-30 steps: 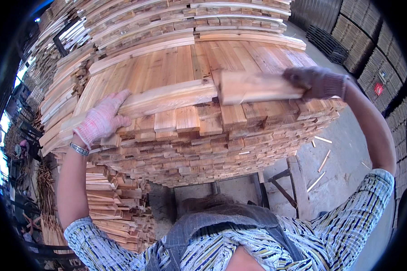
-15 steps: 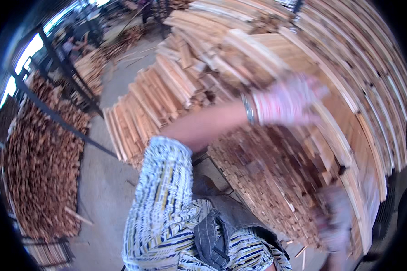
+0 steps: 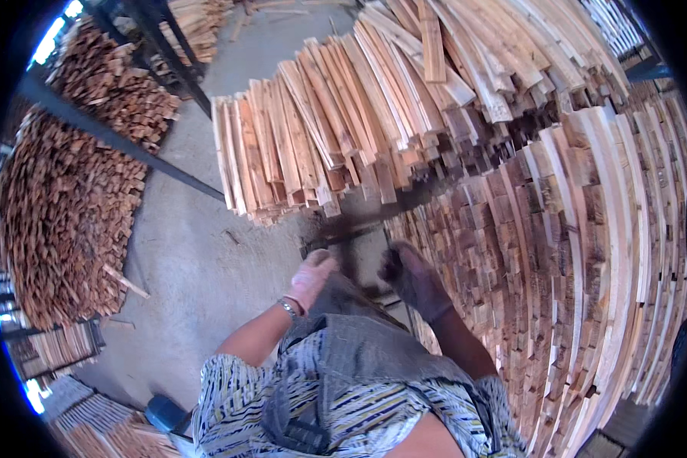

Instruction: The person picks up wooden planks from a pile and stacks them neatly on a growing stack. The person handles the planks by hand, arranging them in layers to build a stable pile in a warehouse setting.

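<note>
My left hand (image 3: 313, 278), in a pale pinkish glove with a metal watch band at the wrist, is in front of my body with its fingers curled in. Nothing shows in it. Just to its right is my right hand (image 3: 418, 282), in a dark, dirty glove, its fingers also curled and with no thing visible in them. The hands are apart. Nearest to the right hand is a tall stack of wooden strips (image 3: 511, 252), which it overlaps in the picture; whether they touch I cannot tell. A grey apron (image 3: 366, 343) hangs below both hands.
Ahead, a long pile of loose wooden strips (image 3: 320, 130) lies side by side. Another big stack of wood pieces (image 3: 69, 214) stands at the left, behind a dark metal bar (image 3: 130, 145). Grey concrete floor (image 3: 198, 252) runs between them. A blue object (image 3: 164, 412) is at the lower left.
My left hand has come back from its reach across the right stack to in front of my body. The right hand has left the stack's near right side. The view has turned.
</note>
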